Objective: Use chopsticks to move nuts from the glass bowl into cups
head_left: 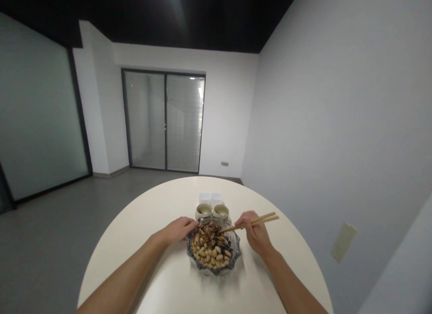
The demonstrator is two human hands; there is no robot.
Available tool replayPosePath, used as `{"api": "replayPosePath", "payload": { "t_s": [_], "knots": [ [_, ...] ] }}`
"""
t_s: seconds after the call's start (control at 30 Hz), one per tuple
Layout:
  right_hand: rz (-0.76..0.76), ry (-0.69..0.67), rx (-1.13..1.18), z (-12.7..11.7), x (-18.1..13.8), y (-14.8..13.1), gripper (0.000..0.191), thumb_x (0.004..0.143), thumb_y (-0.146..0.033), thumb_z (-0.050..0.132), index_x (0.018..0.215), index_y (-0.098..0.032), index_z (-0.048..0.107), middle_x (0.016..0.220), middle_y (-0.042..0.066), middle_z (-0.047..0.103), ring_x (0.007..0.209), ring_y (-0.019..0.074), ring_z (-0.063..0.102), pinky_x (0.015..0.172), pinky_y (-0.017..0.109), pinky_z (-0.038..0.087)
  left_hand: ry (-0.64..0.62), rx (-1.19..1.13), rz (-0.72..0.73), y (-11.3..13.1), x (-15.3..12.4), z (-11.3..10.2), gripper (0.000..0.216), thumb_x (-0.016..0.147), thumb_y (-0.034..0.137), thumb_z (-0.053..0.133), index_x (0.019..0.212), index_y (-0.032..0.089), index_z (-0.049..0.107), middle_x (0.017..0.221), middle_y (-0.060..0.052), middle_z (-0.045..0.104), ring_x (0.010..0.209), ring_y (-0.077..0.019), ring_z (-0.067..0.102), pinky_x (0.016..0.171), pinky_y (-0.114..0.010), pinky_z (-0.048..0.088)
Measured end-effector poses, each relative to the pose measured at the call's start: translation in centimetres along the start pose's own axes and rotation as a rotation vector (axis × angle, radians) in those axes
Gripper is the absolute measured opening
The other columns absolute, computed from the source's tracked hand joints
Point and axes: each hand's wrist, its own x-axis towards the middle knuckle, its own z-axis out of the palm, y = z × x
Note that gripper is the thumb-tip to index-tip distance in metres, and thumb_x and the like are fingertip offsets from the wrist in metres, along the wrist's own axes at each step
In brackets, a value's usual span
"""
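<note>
A scalloped clear glass bowl [215, 272] stands on the table in front of me. In it lie striped sunflower seeds [209, 234] at the back, pale peanut-like nuts [213, 256] at the front, and small dark pieces [232, 243] on the right side. My left hand [179, 229] holds the bowl by its left rim; its fingertips are partly hidden there. A pair of wooden chopsticks [265, 217] is gripped in my right hand [255, 232], to the right of the bowl. Their tips reach into the bowl and touch the sunflower seeds.
Two small pale cups [204, 210] stand side by side just behind the bowl. Behind these are two small white square containers [210, 198]. The round white table [162, 271] has its right edge near a white wall [337, 125].
</note>
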Motion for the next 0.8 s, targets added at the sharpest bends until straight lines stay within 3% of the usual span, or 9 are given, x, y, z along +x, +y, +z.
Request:
{"api": "replayPosePath", "payload": {
  "t_s": [0.57, 0.8],
  "knots": [
    [0.006, -0.045, -0.027, -0.41, 0.26, -0.52, 0.057, 0.102, -0.043, 0.027, 0.069, -0.022, 0.067, 0.065, 0.004, 0.064, 0.07, 0.0204, 0.06, 0.073, 0.034, 0.046, -0.002, 0.014, 0.018, -0.16, 0.09, 0.09, 0.062, 0.089, 0.063, 0.032, 0.081, 0.012, 0.067, 0.07, -0.004, 0.061, 0.062, -0.0151, 0.051, 0.058, -0.024, 0.04],
    [0.096, -0.046, 0.03, -0.02, -0.13, 0.4, 0.054, 0.101, -0.048, 0.031, 0.073, -0.02, 0.068, 0.069, 0.006, 0.064, 0.069, 0.02, 0.061, 0.064, 0.032, 0.05, -0.009, -0.008, 0.002, -0.05, 0.03, 0.1, 0.064, 0.088, 0.065, 0.032, 0.085, 0.012, 0.068, 0.071, -0.004, 0.061, 0.061, -0.0154, 0.051, 0.055, -0.024, 0.039]
  ]
}}
